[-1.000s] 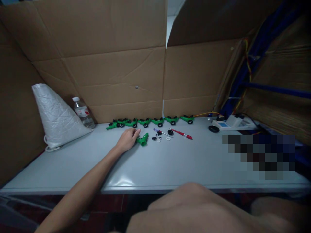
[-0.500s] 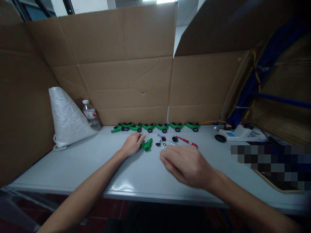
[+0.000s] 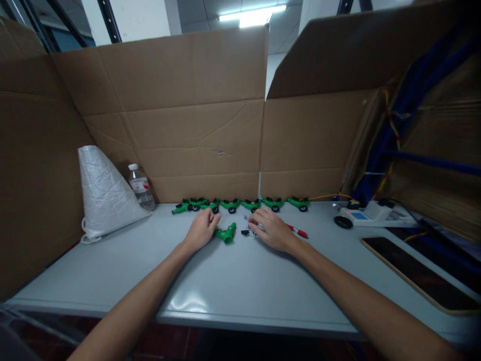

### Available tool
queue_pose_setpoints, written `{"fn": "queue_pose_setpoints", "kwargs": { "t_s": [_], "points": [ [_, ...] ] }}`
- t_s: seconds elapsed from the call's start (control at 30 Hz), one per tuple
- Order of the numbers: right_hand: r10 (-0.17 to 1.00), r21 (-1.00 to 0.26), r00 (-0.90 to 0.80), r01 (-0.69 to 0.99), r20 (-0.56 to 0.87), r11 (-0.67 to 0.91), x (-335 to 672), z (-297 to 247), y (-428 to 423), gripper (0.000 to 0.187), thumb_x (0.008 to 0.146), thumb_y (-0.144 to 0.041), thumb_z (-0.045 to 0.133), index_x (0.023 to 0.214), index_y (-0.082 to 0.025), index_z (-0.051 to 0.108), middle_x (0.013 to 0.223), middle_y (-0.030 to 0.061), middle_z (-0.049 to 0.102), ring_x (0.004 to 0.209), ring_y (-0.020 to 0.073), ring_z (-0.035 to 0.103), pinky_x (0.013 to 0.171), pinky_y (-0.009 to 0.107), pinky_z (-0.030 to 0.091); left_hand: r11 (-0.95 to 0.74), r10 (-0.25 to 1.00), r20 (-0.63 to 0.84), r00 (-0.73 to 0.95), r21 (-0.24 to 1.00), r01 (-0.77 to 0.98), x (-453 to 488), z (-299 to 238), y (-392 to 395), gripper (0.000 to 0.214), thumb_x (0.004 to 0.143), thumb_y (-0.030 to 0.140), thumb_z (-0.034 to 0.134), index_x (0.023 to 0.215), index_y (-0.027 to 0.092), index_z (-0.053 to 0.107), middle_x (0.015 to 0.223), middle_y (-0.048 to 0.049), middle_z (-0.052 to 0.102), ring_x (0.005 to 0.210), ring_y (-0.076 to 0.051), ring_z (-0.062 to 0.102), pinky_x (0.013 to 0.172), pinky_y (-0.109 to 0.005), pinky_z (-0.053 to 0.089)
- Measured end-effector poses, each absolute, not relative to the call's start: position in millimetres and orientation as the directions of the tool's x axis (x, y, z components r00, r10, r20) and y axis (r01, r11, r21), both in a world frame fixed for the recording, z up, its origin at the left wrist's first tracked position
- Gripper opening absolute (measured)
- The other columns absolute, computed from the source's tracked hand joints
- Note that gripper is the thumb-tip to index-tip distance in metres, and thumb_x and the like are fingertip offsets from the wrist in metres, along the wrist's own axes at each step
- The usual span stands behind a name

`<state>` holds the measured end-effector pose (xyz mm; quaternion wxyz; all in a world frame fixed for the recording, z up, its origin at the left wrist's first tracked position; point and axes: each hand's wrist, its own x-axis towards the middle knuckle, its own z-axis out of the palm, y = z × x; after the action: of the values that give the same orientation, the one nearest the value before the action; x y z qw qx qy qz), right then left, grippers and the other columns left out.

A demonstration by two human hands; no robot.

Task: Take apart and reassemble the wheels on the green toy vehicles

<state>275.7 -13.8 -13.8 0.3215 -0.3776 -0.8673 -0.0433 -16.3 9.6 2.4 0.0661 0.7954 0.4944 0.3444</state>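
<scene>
My left hand (image 3: 202, 229) lies on the grey table (image 3: 240, 281), fingers curled against the left end of a green plastic fitting (image 3: 226, 233). My right hand (image 3: 271, 228) rests palm down over a small screwdriver (image 3: 249, 220) and tiny black and white rings (image 3: 247, 233), its fingers bent onto the screwdriver's shaft. A red pen (image 3: 298, 231) sticks out to the right from under that hand. A row of several green fittings with black wheels (image 3: 240, 204) stands along the cardboard wall behind both hands.
A white woven bag (image 3: 101, 193) and a water bottle (image 3: 141, 187) stand at the back left. A white device with cables (image 3: 363, 214) sits at the back right, with a dark tablet (image 3: 419, 273) in front of it. Cardboard walls (image 3: 195, 125) enclose the table.
My right hand came up from below the table edge, passed over the table and landed on the screwdriver and small parts. The left hand stayed at the green fitting. The view tilted up.
</scene>
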Motion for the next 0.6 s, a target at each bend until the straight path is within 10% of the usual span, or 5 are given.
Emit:
{"fn": "queue_pose_setpoints", "kwargs": {
  "t_s": [0.37, 0.6],
  "points": [
    [0.628, -0.176, -0.546, 0.66, 0.555, 0.73, 272, -16, -21, 0.02, 0.103, -0.035, 0.059, 0.112, -0.022, 0.071, 0.105, 0.0104, 0.067, 0.101, 0.0284, 0.055, 0.092, 0.045, 0.046, -0.488, 0.859, 0.499, 0.112, 0.733, 0.474, -15, 13, 6, 0.031, 0.082, 0.017, 0.048, 0.062, 0.024, 0.025, 0.083, -0.0058, 0.073, 0.08, -0.019, 0.067, 0.073, -0.031, 0.047],
    [0.616, -0.174, -0.575, 0.639, 0.539, 0.749, 273, -22, -19, 0.019, 0.101, -0.037, 0.063, 0.112, -0.024, 0.072, 0.105, 0.01, 0.067, 0.1, 0.0292, 0.054, 0.091, 0.047, 0.047, -0.41, 0.888, 0.46, 0.017, 0.773, 0.485, -21, 8, 12, 0.023, 0.072, 0.015, 0.041, 0.063, 0.026, 0.023, 0.053, 0.0012, 0.05, 0.055, -0.015, 0.051, 0.055, -0.027, 0.039]
  ]
}}
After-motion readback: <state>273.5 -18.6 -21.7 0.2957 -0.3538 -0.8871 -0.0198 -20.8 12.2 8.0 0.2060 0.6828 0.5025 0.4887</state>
